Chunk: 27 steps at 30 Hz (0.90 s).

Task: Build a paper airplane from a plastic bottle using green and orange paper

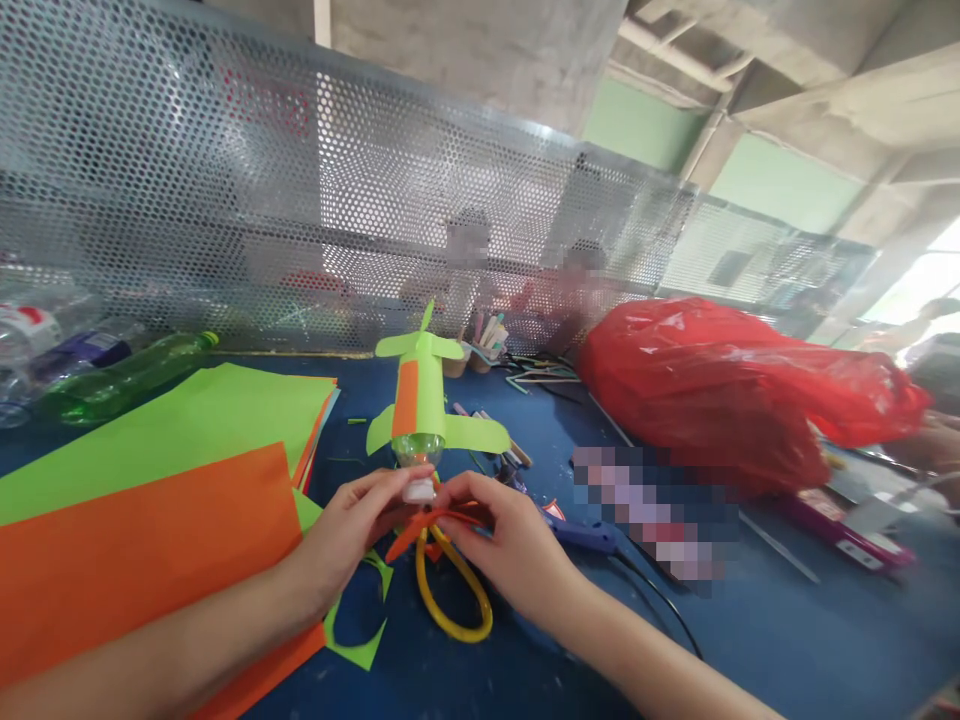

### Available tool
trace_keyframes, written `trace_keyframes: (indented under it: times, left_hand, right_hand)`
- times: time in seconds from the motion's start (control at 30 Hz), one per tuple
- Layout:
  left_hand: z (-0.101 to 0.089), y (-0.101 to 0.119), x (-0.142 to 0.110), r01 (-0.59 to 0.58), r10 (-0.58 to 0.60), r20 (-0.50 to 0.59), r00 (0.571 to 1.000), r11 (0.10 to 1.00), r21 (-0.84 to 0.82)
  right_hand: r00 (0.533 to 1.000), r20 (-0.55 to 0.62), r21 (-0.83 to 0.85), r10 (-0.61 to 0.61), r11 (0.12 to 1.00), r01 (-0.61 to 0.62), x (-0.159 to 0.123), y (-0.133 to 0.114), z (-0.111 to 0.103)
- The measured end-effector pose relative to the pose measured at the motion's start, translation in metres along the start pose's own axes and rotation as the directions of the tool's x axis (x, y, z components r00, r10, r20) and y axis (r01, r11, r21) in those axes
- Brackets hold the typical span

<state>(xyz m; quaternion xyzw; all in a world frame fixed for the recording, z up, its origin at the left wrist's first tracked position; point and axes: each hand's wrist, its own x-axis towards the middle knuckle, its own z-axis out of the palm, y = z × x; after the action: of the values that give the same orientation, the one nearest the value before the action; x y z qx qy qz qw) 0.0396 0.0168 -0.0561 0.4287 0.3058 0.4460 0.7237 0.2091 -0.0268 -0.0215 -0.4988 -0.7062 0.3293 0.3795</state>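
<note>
A bottle aeroplane [422,400] wrapped in green paper, with an orange stripe, green wings and tail, points its white cap toward me. My left hand [352,525] pinches the cap end from the left. My right hand [504,540] holds an orange paper propeller [427,528] against the cap, fingers closed on it. Yellow-handled scissors [450,595] lie on the blue table [750,640] just under both hands.
Orange paper [142,550] and green paper [195,410] are stacked at left, with empty bottles [112,380] behind. A red plastic bag [720,390] fills the right. A blue glue gun [585,535] lies beside my right hand. A perforated metal screen [300,200] backs the table.
</note>
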Motion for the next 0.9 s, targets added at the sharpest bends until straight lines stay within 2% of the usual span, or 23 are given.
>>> trace_keyframes:
  times: [0.17,0.3,0.5,0.67,0.77,0.9]
  left_hand:
    - [-0.002,0.002,0.002,-0.005,0.005,-0.03,1.0,1.0,0.009]
    - [-0.005,0.001,0.004,-0.01,0.01,-0.012,1.0,1.0,0.026]
    - [-0.008,-0.002,0.005,-0.003,0.004,-0.003,1.0,0.996,0.091]
    - [-0.008,-0.002,0.005,-0.009,0.011,-0.014,1.0,0.991,0.132]
    - [-0.008,-0.003,0.006,-0.037,0.04,-0.011,0.999,0.976,0.214]
    - [-0.007,-0.001,0.007,-0.082,0.078,0.028,0.997,0.904,0.419]
  right_hand:
    - [0.999,0.035,-0.081,0.018,0.997,-0.015,-0.001,-0.004,0.002]
    - [0.999,0.035,-0.24,-0.04,0.97,0.047,0.0,0.0,0.002]
    - [0.964,0.244,-0.355,-0.102,0.916,0.186,-0.002,0.004,-0.002]
    - [0.953,0.286,-0.416,-0.101,0.883,0.218,-0.004,-0.004,-0.009]
    - [0.942,0.324,-0.432,-0.086,0.872,0.229,-0.004,-0.01,-0.014]
    - [0.933,0.357,-0.365,-0.044,0.913,0.183,-0.005,-0.016,-0.019]
